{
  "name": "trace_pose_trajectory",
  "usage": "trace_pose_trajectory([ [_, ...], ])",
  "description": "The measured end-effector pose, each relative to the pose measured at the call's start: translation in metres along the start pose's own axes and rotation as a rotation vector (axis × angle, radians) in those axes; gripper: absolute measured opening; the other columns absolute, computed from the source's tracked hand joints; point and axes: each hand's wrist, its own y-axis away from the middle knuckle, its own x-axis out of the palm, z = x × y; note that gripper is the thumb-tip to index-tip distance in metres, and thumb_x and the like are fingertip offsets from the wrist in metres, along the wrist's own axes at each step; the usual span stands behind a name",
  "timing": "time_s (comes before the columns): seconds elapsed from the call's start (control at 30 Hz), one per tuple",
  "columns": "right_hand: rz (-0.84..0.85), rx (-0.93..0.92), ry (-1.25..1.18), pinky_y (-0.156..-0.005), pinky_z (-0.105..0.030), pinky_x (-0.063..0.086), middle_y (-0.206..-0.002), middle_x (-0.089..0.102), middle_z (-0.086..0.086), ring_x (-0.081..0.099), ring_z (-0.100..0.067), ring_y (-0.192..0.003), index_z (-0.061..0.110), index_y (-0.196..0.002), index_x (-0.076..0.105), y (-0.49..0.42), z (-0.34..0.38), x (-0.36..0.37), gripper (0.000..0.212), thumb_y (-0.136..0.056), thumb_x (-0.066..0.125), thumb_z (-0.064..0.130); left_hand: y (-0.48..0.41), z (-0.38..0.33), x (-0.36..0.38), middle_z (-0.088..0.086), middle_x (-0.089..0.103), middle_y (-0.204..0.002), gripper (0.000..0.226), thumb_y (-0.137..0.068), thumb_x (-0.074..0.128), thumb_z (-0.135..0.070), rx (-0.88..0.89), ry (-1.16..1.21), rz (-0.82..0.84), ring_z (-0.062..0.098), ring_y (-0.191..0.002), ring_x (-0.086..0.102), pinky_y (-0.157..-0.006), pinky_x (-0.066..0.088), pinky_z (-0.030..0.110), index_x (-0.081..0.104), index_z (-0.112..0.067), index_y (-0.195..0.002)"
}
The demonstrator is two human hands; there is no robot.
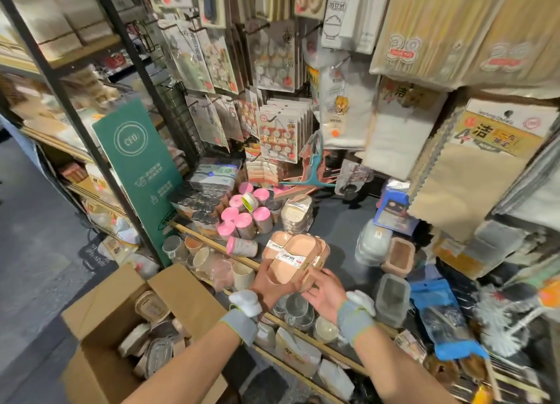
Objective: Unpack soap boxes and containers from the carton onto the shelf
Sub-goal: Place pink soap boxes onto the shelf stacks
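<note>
The soap boxes (pixel 295 258) you hold look like smooth peach plastic with a slight sheen, each wrapped in a white paper band. Near left, the carton (pixel 100 370) is plain brown cardboard, matt. The shelf (pixel 342 231) top is dark and matt, edged with a pale wood-look strip. The jars (pixel 244 218) further left have glossy pink plastic lids. On the right hangs a beige cloth (pixel 463 197), coarse-woven. Your wristbands (pixel 239 325) are grey knit.

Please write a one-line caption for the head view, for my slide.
Left hand and right hand hold peach soap boxes above the shelf; open carton below left.
</note>
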Motion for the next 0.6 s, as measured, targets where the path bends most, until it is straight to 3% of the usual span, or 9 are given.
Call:
trace_pose_trajectory([
  [0.17, 0.014, 0.008, 0.022, -0.083, -0.039, 0.053, -0.117, 0.064, -0.021, 0.062, -0.032, -0.101, 0.004, -0.127, 0.049, 0.002, 0.01, -0.001, 0.042, -0.091, 0.059, 0.022, -0.006, -0.006, 0.008, 0.007, 0.051, -0.134, 0.1, -0.062, 0.087, -0.023, 0.008, -0.011, 0.004, 0.016, -0.115, 0.05, -0.095, 0.041, 0.026, 0.027, -0.009, -0.14],
  [0.33, -0.01, -0.005, 0.058, -0.086, -0.043, 0.054, -0.119, 0.065, -0.016, 0.064, -0.032, -0.104, 0.013, -0.138, 0.036, 0.0, 0.013, -0.002, 0.084, -0.07, 0.076, 0.042, -0.009, -0.011, 0.015, 0.005, 0.049, -0.133, 0.104, -0.061, 0.087, -0.027, 0.037, -0.065, -0.018, 0.016, -0.115, 0.047, -0.096, 0.038, 0.024, 0.022, -0.01, -0.141],
  [0.4, 0.016, -0.026, 0.097, -0.083, -0.043, 0.055, -0.117, 0.065, -0.014, 0.067, -0.029, -0.096, 0.019, -0.133, 0.037, 0.0, 0.014, -0.003, 0.067, -0.079, 0.071, 0.036, -0.007, -0.014, 0.021, 0.004, 0.047, -0.132, 0.107, -0.059, 0.087, -0.031, 0.029, -0.112, -0.056, 0.018, -0.118, 0.045, -0.097, 0.038, 0.026, 0.022, -0.012, -0.142],
  [0.5, 0.012, -0.078, 0.124, -0.069, -0.039, 0.056, -0.099, 0.068, -0.012, 0.065, -0.025, -0.078, 0.016, -0.117, 0.047, -0.002, 0.015, -0.003, 0.035, -0.088, 0.064, 0.021, 0.0, -0.017, 0.029, 0.0, 0.046, -0.127, 0.12, -0.044, 0.086, -0.043, 0.052, -0.044, -0.048, 0.015, -0.117, 0.045, -0.099, 0.04, 0.028, 0.022, -0.012, -0.141],
  [0.6, -0.03, -0.101, 0.104, -0.061, -0.036, 0.056, -0.095, 0.067, -0.014, 0.065, -0.027, -0.075, 0.014, -0.113, 0.051, -0.001, 0.022, -0.005, 0.03, -0.087, 0.064, 0.016, -0.001, -0.014, 0.028, -0.004, 0.047, -0.117, 0.11, -0.038, 0.077, -0.053, 0.077, 0.002, 0.008, 0.013, -0.11, 0.047, -0.094, 0.041, 0.026, 0.029, -0.02, -0.131],
])
